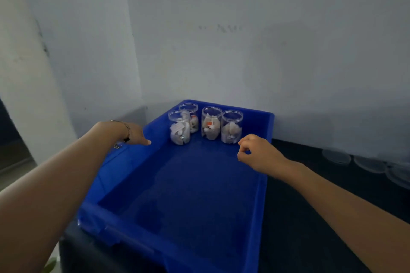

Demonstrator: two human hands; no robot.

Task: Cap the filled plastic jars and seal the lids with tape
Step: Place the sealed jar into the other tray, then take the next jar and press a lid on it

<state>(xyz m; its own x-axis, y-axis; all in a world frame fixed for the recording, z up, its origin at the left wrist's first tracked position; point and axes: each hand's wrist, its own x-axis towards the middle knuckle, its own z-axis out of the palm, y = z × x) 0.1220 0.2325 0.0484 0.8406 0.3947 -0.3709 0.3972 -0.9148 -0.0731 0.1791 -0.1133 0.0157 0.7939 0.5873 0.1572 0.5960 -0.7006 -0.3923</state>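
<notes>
**Listener:** Where are your hands?

**Me:** My right hand (258, 154) hangs over the right side of the blue bin (265, 126), fingers curled in, thumb tip meeting forefinger, with nothing I can make out between them. It is just beside the nearest jar. My left hand (135, 134) rests on the bin's left wall; from this angle I cannot tell whether its fingers are slack or curled, and I see nothing held in it.

**Listener:** And the jars?

**Me:** Four clear plastic jars (210, 123) stand upright in the far end of the bin, close together, one set a little behind the others. Each holds crumpled pale packets, two with an orange-red bit showing. All four mouths look open, with no lids on.

**Listener:** Where are the lids?

**Me:** Some clear round lids (337, 156) lie on the dark counter (310, 206) to my right, well apart from the bin, blurred at the picture's edge. I see no tape.

**Listener:** How would you cap one well?

**Me:** I judge the job not yet begun. I would steady one jar with my left hand, bring a lid over level, and turn it down evenly so it does not bind, minding the packets poking near the rim
</notes>
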